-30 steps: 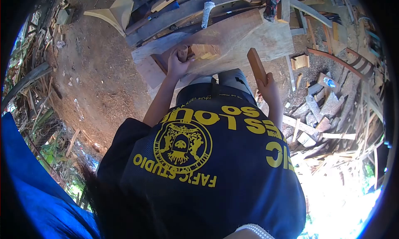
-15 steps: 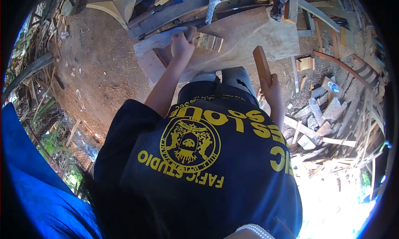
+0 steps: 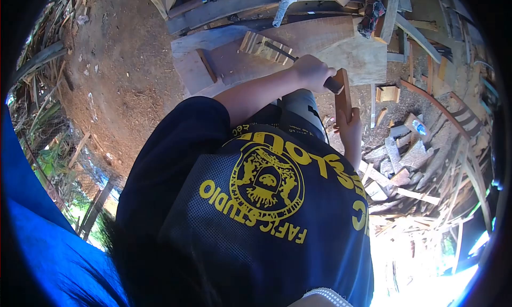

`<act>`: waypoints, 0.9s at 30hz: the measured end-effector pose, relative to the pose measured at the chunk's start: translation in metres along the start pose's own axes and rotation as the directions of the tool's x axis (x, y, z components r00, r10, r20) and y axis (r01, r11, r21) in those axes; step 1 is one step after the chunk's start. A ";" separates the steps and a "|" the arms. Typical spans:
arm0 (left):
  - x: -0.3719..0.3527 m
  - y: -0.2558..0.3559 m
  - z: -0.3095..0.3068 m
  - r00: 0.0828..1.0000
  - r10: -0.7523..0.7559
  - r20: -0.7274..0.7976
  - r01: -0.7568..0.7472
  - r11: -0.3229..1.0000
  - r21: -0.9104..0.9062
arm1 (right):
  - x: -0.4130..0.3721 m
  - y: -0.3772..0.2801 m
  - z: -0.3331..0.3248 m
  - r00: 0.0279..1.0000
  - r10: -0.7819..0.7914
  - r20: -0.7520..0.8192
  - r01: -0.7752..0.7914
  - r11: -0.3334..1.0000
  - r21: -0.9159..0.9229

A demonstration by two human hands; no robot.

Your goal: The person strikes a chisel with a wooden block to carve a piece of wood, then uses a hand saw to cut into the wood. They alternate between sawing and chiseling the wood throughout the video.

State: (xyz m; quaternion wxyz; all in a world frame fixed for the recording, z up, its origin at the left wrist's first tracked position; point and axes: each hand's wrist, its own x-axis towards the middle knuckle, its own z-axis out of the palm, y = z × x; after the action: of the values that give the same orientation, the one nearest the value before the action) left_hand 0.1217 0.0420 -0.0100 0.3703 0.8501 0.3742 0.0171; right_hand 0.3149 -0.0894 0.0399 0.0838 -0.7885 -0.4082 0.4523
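Observation:
My left hand (image 3: pixel 311 73) reaches across in front of me, closed around a dark tool (image 3: pixel 334 85) whose exact kind I cannot make out. Its thick dark end is against or very near a brown wooden piece, and a thin dark shaft points away on the other side of my fist. My right hand (image 3: pixel 349 126) grips the lower part of that brown wooden piece (image 3: pixel 344 96), holding it upright beside my leg. Beyond my left hand, a striped wooden block (image 3: pixel 256 46) rests on the broad wooden board (image 3: pixel 314 37).
A dark wooden strip (image 3: pixel 206 66) lies on the board's left part. Timber lengths (image 3: pixel 229 16) lie along its far edge, with a wrapped stick (image 3: pixel 284 9) among them. Wood offcuts (image 3: pixel 410 147) are heaped at the right, near a small wooden block (image 3: pixel 388 93).
My left hand has moved right from over the board to the upright wooden piece, bringing the dark tool along. The right hand still holds the wooden piece.

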 end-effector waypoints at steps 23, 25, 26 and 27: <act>0.039 -0.009 0.012 0.981 0.013 0.193 -0.018 1.000 0.025 | -0.007 0.019 -0.013 0.978 0.159 -0.133 -0.103 0.930 0.354; 0.038 -0.007 0.008 0.982 -0.001 0.189 -0.002 1.000 0.019 | -0.007 0.017 -0.014 0.979 0.158 -0.130 -0.100 0.923 0.371; 0.038 -0.007 0.009 0.982 -0.003 0.191 -0.001 1.000 0.021 | -0.008 0.017 -0.014 0.977 0.168 -0.131 -0.107 0.919 0.379; 0.039 -0.006 0.010 0.983 0.008 0.181 -0.013 1.000 0.028 | -0.008 0.017 -0.013 0.975 0.178 -0.132 -0.115 0.915 0.386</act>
State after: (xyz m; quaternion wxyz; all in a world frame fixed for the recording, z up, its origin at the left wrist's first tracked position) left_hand 0.1487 0.0640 -0.0310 0.3904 0.8553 0.3347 -0.0638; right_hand 0.3328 -0.1030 0.0439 0.2327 -0.8208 -0.2452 0.4604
